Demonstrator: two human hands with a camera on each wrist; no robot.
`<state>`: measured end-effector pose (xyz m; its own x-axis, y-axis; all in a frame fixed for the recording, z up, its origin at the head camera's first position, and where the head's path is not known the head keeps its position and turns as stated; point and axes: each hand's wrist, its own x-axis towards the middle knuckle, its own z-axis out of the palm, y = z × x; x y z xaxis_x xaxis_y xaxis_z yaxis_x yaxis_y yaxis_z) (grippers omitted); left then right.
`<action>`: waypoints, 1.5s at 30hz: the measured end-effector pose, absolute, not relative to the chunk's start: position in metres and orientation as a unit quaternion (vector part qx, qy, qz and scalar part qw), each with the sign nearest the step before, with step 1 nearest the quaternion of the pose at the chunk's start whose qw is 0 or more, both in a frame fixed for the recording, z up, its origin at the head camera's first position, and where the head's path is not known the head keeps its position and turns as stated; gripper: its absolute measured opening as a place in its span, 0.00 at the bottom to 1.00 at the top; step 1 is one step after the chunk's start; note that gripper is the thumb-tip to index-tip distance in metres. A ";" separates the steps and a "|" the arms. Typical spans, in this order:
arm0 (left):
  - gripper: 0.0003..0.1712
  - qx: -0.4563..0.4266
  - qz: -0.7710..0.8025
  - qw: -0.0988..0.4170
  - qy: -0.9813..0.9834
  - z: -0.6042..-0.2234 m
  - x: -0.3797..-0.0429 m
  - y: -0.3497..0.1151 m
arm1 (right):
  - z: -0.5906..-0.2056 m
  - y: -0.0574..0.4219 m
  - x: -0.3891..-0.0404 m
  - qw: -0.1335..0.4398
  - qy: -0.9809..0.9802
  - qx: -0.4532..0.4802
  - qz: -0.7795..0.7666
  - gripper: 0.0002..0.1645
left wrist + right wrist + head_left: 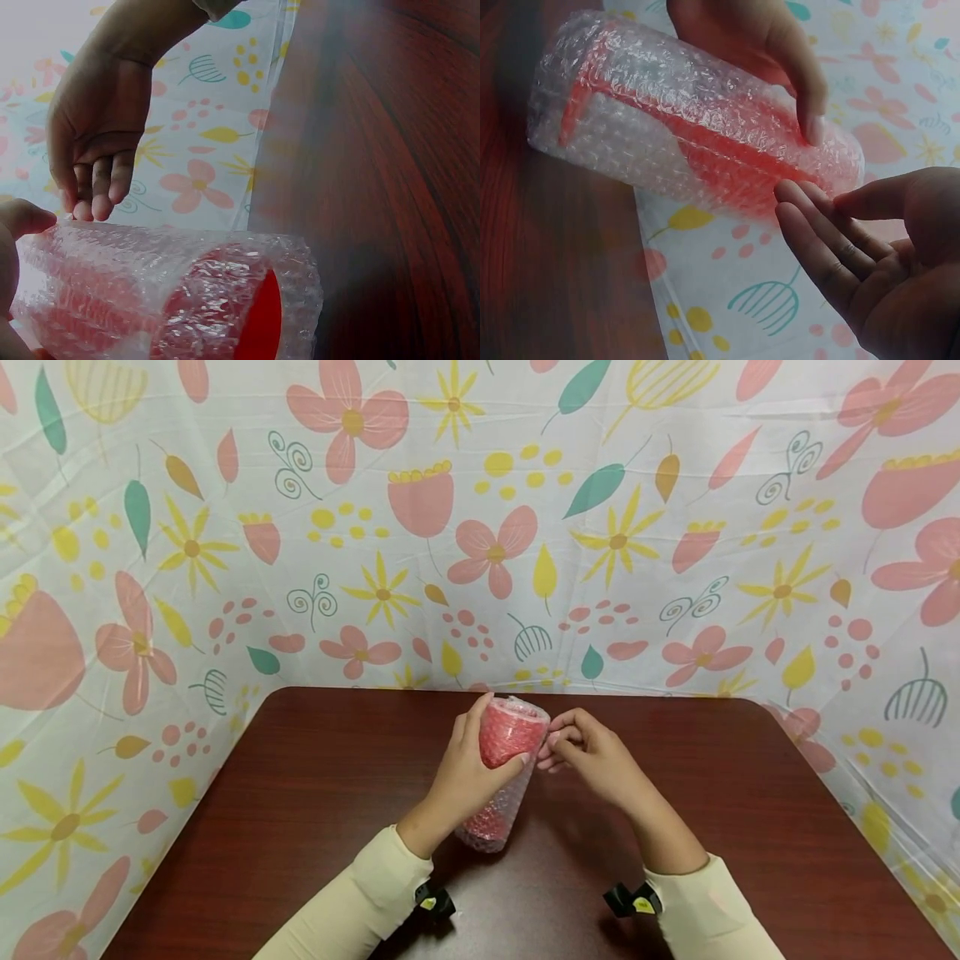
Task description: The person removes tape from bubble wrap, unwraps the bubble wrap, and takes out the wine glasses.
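A tall, round bundle of clear bubble wrap (512,797) encloses a red object (506,735); the wrap blurs what kind of thing it is. Tilted over the table, the bundle has its top leaning to the right in the head view. My left hand (467,772) grips it round its upper part, thumb across the near side. At the upper right edge, my right hand (596,756) pinches the wrap's edge between thumb and index fingertip. The other right fingers (817,251) extend loosely beside the bundle. Through the wrap's end, a red curved wall (262,319) shows in the left wrist view.
A dark reddish-brown table (300,827) with rounded far corners lies under both hands. Behind it and at its sides hangs a white cloth (495,468) printed with flowers and leaves. Black wrist mounts (435,902) sit at both cream sleeves (360,893).
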<state>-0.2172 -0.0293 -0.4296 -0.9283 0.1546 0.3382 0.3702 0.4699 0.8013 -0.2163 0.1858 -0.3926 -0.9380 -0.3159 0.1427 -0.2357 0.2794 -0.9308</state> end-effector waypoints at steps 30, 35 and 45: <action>0.56 -0.163 -0.484 0.136 -0.849 -0.428 -0.215 -0.029 | -0.391 0.181 -0.213 0.013 0.821 -0.153 -0.550 0.11; 0.55 -0.161 -0.477 0.150 -0.851 -0.428 -0.215 -0.029 | -0.389 0.179 -0.209 0.005 0.837 -0.167 -0.521 0.11; 0.55 -0.157 -0.470 0.160 -0.854 -0.428 -0.215 -0.029 | -0.389 0.182 -0.209 0.041 0.823 -0.176 -0.539 0.12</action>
